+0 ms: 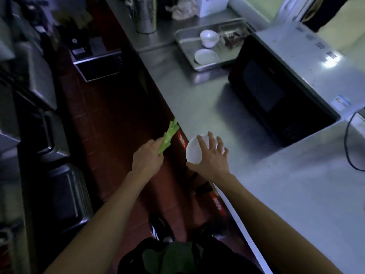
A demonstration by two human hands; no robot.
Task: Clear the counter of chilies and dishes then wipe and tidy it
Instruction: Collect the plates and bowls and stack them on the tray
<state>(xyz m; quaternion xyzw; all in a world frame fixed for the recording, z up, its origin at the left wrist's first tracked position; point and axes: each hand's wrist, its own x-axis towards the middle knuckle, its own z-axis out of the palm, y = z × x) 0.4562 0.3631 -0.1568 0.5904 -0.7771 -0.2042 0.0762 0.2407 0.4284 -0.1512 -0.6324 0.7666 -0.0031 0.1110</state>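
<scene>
Green chilies [168,136], a long bunch, stick out of the left hand [147,158], fingers curled round them, over the red floor left of the steel counter [197,99]. The right hand [210,155] clasps a small white bowl [194,152] at the counter's near edge; contents hidden. Far off, a metal tray [187,47] holds a white cup [209,37] and saucer [206,56].

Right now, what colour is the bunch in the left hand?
Light green chilies, gripped by the left hand; the head view shows them.
</scene>
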